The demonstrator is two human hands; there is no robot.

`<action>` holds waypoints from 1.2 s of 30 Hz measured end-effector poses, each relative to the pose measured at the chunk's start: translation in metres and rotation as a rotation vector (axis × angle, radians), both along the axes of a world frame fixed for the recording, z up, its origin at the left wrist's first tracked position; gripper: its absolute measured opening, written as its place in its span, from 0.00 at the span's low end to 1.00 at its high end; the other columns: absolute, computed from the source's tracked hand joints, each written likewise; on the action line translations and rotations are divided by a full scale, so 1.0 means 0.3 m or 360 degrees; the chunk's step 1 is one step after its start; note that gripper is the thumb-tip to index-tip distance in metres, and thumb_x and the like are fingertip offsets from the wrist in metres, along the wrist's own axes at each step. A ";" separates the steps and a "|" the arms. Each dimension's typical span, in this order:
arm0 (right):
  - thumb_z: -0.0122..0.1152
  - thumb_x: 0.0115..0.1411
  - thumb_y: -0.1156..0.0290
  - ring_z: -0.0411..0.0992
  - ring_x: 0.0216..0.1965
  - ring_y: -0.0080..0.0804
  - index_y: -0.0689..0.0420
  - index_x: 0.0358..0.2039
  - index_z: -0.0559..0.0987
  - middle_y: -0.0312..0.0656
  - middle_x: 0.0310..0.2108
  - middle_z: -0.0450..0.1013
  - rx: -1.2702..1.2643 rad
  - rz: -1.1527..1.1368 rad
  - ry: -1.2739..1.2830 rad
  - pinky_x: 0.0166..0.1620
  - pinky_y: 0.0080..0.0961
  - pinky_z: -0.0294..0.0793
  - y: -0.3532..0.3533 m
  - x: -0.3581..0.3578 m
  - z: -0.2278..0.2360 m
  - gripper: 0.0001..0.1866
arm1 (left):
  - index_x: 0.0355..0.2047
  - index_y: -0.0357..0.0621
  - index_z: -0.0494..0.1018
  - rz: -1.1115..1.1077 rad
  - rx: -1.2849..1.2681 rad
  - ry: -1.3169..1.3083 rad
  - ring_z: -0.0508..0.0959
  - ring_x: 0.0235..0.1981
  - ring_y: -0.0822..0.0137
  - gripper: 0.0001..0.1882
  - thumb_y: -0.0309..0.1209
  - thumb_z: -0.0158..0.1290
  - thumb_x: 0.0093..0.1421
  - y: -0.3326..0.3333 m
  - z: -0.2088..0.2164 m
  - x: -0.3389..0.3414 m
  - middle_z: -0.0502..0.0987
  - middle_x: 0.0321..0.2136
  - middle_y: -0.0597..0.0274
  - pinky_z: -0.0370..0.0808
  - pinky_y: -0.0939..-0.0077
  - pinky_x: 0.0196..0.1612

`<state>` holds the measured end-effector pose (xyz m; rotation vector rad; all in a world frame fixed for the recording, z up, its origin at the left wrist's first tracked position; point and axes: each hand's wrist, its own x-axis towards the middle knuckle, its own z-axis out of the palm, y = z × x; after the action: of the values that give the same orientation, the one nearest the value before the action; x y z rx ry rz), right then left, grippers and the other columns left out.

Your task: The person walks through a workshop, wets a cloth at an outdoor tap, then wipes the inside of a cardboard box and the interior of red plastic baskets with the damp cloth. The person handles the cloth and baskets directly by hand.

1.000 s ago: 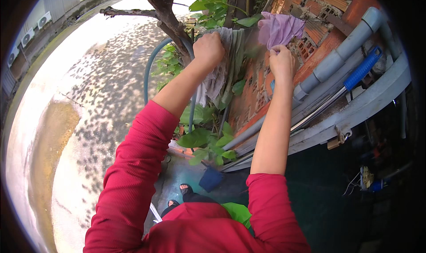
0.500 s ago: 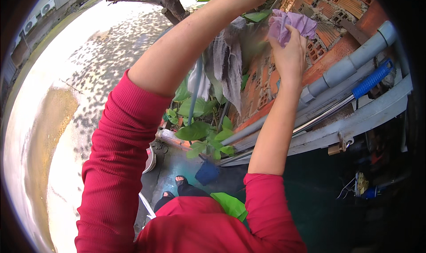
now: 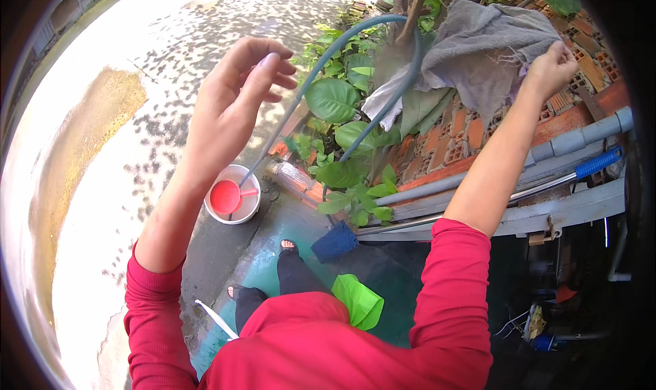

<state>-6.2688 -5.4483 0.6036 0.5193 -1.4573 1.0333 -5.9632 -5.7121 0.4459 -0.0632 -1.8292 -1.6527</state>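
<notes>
My left hand [image 3: 229,113] is raised over the sunlit pavement, its fingers loosely bent and apart, with nothing in them. At the upper right, my right hand [image 3: 549,72] pinches the edge of a grey cloth [image 3: 478,45]. This frayed cloth hangs spread out in front of a brick wall [image 3: 437,144], beside a tree trunk. A sliver of purple cloth [image 3: 519,74] shows next to my right wrist, mostly hidden. White and greenish cloths [image 3: 420,110] hang below the grey one.
A white bucket [image 3: 254,211] holding a red dipper [image 3: 225,196] stands at left. A blue-grey hose [image 3: 301,103] loops from it past the trunk. Leafy plants [image 3: 335,99] grow by the wall. A blue-headed broom [image 3: 335,243] lies along a grey pipe [image 3: 444,187].
My left hand has come down from the top toward the left and is empty. My right hand has moved right, from the bunched purple cloth to the grey cloth's edge. The view has shifted.
</notes>
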 end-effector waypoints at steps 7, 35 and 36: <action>0.47 0.65 0.62 0.71 0.36 0.47 0.65 0.39 0.68 0.55 0.34 0.72 0.0856 0.0311 -0.0910 0.43 0.39 0.67 -0.418 0.724 -0.646 0.15 | 0.56 0.41 0.59 0.0288 -0.0077 -0.0616 0.66 0.54 0.57 0.31 0.27 0.57 0.52 -0.003 -0.606 0.506 0.66 0.52 0.51 0.65 0.63 0.54; 0.45 0.60 0.63 0.73 0.38 0.45 0.49 0.65 0.49 0.50 0.38 0.74 0.3601 -0.0109 -0.0411 0.45 0.50 0.60 -1.221 0.907 -3.248 0.34 | 0.41 0.39 0.69 0.1136 0.2302 -0.0680 0.77 0.41 0.57 0.15 0.38 0.43 0.62 -0.536 -2.748 0.985 0.76 0.39 0.54 0.74 0.56 0.47; 0.45 0.59 0.63 0.74 0.39 0.48 0.48 0.64 0.51 0.51 0.39 0.74 0.3495 0.0055 -0.0882 0.45 0.52 0.61 -1.204 0.890 -3.255 0.33 | 0.41 0.39 0.69 0.1020 0.2361 -0.0569 0.77 0.41 0.57 0.14 0.37 0.45 0.62 -0.555 -2.746 0.954 0.76 0.39 0.54 0.74 0.55 0.48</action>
<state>-6.0017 -5.8094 -0.3729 1.7641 -2.6205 -1.0145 -5.6771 -5.8785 -0.3780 1.3277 -0.3065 -2.1113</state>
